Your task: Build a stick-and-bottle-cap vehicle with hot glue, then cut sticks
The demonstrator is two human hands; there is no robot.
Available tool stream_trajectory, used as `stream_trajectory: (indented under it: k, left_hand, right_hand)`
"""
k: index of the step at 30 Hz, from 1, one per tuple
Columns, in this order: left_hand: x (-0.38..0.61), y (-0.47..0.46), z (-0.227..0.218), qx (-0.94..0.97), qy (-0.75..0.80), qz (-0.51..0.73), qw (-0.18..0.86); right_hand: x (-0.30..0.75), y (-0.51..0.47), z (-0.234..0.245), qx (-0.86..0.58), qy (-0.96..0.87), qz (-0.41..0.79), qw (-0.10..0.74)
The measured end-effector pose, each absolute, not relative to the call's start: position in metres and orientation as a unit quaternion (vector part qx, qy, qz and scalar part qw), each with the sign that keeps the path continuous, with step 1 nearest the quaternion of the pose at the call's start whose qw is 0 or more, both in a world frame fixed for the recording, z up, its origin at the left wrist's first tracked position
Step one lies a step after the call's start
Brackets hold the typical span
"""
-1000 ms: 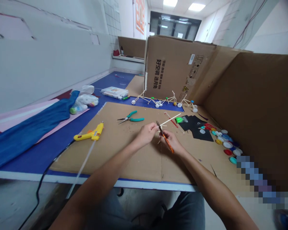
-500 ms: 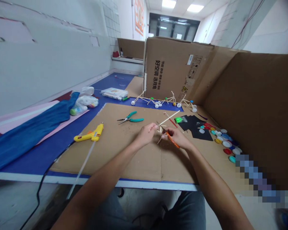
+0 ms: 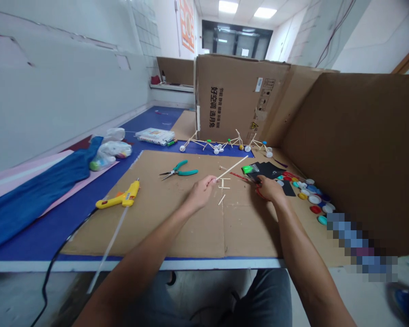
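My left hand pinches the lower end of a thin pale wooden stick, which slants up to the right over the cardboard. My right hand is closed around the orange-handled scissors, low by the black sheets; their blades are partly hidden. Between the hands, small cut sticks lie in an H-like arrangement. A short loose stick lies just below it. A slim red patterned strip rests behind them, left of the right hand.
Teal-handled pliers and a yellow glue gun lie to the left. Stick frames with bottle-cap wheels stand at the back. Black sheets, a green packet and several bottle caps lie right, beside a cardboard wall.
My right hand has moved right with the scissors, away from the stick, to beside the black sheets. My left hand still holds the stick. The view has shifted slightly.
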State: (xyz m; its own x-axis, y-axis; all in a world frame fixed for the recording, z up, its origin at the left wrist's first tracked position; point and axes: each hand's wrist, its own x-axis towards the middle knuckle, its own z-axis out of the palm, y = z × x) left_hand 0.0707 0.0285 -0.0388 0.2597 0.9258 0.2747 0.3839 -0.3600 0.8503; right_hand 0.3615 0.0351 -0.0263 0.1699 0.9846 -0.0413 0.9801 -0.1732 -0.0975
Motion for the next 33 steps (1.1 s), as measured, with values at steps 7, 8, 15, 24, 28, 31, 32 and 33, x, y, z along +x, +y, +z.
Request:
stream_trajectory:
  k: [7,8,15,24,28,31,32,33]
  left_hand:
    - [0.071,0.021,-0.034,0.776,0.505,0.327,0.191]
    - [0.072,0.020,-0.034,0.781,0.510,0.318,0.169]
    - [0.073,0.019,-0.040,0.821,0.478,0.308,0.045]
    - [0.077,0.018,-0.048,0.843,0.434,0.317,-0.021]
    - [0.078,0.018,-0.050,0.837,0.441,0.325,-0.013]
    - [0.077,0.018,-0.049,0.809,0.465,0.359,0.028]
    - [0.077,0.018,-0.049,0.799,0.473,0.370,0.043]
    - [0.076,0.018,-0.048,0.794,0.475,0.376,0.054]
  right_hand:
    - [0.352,0.024,0.000,-0.776,-0.618,-0.003,0.126]
    - [0.341,0.020,0.002,-0.742,-0.640,-0.032,0.196]
    - [0.262,0.001,-0.014,-0.401,-0.838,-0.120,0.349]
    - [0.261,0.007,-0.031,-0.417,-0.835,-0.083,0.348]
    - [0.255,0.004,-0.031,-0.439,-0.823,-0.064,0.356]
    - [0.257,0.005,-0.028,-0.440,-0.812,-0.021,0.382]
    - [0.260,0.006,-0.027,-0.451,-0.803,-0.011,0.390]
    - [0.266,0.009,-0.026,-0.469,-0.792,-0.008,0.391]
